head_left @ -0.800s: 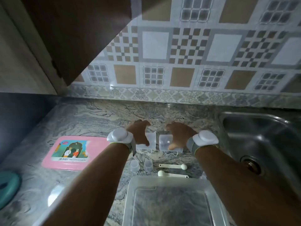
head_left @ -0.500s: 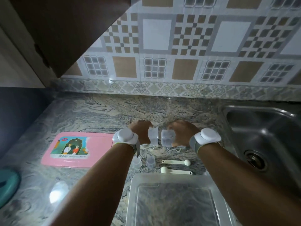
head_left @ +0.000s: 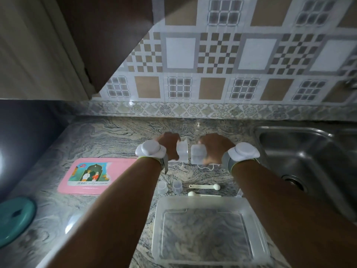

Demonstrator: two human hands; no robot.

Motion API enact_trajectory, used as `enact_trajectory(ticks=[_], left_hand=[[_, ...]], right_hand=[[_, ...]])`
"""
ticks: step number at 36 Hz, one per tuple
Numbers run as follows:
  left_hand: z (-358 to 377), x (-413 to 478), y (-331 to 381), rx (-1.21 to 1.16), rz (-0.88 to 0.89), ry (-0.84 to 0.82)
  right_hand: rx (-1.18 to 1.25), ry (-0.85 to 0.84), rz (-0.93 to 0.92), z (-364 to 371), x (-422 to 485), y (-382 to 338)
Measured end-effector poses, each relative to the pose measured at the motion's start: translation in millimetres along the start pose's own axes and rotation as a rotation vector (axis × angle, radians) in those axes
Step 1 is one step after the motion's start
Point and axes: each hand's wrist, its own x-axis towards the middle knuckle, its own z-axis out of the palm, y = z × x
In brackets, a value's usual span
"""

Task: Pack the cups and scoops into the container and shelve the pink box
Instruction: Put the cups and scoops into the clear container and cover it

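My left hand (head_left: 170, 146) grips a clear square cup (head_left: 182, 151), and my right hand (head_left: 214, 147) grips a second clear square cup (head_left: 197, 156); both are lifted just above the marble counter, side by side. Nearer to me stand two small clear round cups (head_left: 162, 187) (head_left: 177, 186) and lie two white scoops (head_left: 204, 186) (head_left: 202, 194). A clear rectangular container (head_left: 208, 202) sits empty at the counter's near edge, between my forearms. The pink box (head_left: 96, 176) with a picture label lies flat to the left.
A steel sink (head_left: 309, 163) is set into the counter on the right. A teal round lid (head_left: 15, 219) rests at the near left. A dark cabinet (head_left: 108, 35) hangs above the left side, and a tiled wall backs the counter.
Both hands have lifted the two square cups off the counter and tilted them. The camera has tipped upward a little, so the counter sits lower in view.
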Motion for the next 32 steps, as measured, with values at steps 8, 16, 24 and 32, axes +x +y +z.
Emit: enact_trajectory(ticks=[8,16,24,32], left_hand=[[-21,-51,23,-0.013,0.001,0.051],[-13,-114,49,-0.034,-0.010,0.117],[21,-159,59,-0.048,-0.007,0.056],[46,-177,55,-0.029,-0.005,0.060]], right_hand=[[-0.006,0.041,-0.009,-26,-51,-8],[0.007,0.123,-0.048,-33,-121,-13],[0.019,0.029,-0.031,-6,-168,-18],[0.023,0.005,-0.046,19,-184,-21]])
